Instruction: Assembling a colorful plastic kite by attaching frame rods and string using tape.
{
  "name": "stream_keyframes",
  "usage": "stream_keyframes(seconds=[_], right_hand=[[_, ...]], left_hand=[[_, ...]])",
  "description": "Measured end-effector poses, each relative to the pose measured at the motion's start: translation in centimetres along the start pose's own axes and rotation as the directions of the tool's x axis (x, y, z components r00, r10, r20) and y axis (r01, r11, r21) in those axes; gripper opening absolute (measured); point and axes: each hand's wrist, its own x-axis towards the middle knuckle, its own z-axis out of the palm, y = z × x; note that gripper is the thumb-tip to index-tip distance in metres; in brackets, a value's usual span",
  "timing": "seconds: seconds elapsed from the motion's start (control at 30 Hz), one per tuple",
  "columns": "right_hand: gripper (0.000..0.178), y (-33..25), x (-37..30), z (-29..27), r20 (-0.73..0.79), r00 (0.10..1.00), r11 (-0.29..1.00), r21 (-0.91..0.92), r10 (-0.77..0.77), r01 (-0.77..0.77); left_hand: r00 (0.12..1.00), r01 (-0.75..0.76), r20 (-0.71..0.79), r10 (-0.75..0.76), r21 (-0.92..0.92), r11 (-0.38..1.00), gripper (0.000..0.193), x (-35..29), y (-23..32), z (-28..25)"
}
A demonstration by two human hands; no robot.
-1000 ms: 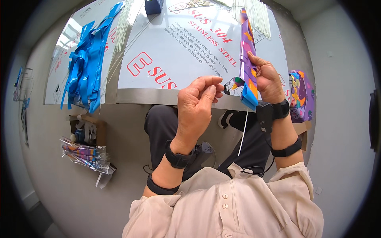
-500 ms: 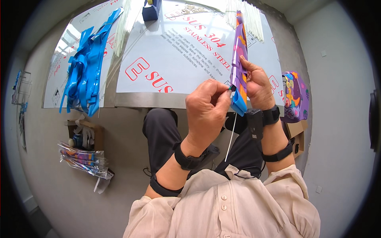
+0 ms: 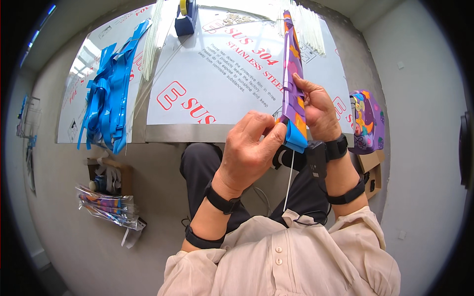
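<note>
A long, narrow folded kite [image 3: 295, 93], purple and orange with a blue end, runs from the table toward my lap. My right hand [image 3: 318, 108] grips it along its right side, the thumb lying on top. At the near end, my left hand [image 3: 252, 148] pinches by the kite's left edge, with thumb and forefinger together. A small dark bit shows at those fingertips, too small to make out. From beneath the blue end a thin white rod [image 3: 289, 182] sticks out toward me.
On the film-covered metal table [image 3: 197, 64] lie blue ribbons [image 3: 108, 98], bundles of thin white rods [image 3: 308, 29] and a blue tape dispenser [image 3: 185, 22]. A purple patterned bundle [image 3: 368, 121] stands right of it. Bagged patterned pieces [image 3: 106, 204] and a cardboard box [image 3: 126, 177] are lower left.
My left hand has shifted slightly left and down at the kite's near end. The kite stands a little straighter in view. My right hand keeps its hold; the whole view has tilted slightly.
</note>
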Motion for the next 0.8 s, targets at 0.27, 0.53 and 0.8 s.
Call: stream_keyframes(seconds=[0.27,0.53,0.8], right_hand=[[0.020,-0.5,0.2,0.6,-0.026,0.985,0.974,-0.155,-0.168,0.162],[0.014,0.3,-1.3,1.5,0.025,0.955,0.919,-0.267,-0.294,0.290],[0.018,1.3,-1.5,0.6,0.154,0.927,0.717,-0.595,-0.343,0.364]], left_hand=[[0.812,0.530,0.062,-0.581,-0.495,0.688,0.009,-1.0,1.0,-2.0],[0.532,0.813,0.410,-0.741,-0.490,0.313,0.009,0.2,1.1,-0.5],[0.515,0.808,0.496,-0.699,-0.553,0.203,0.030,-1.0,-1.6,-0.4]])
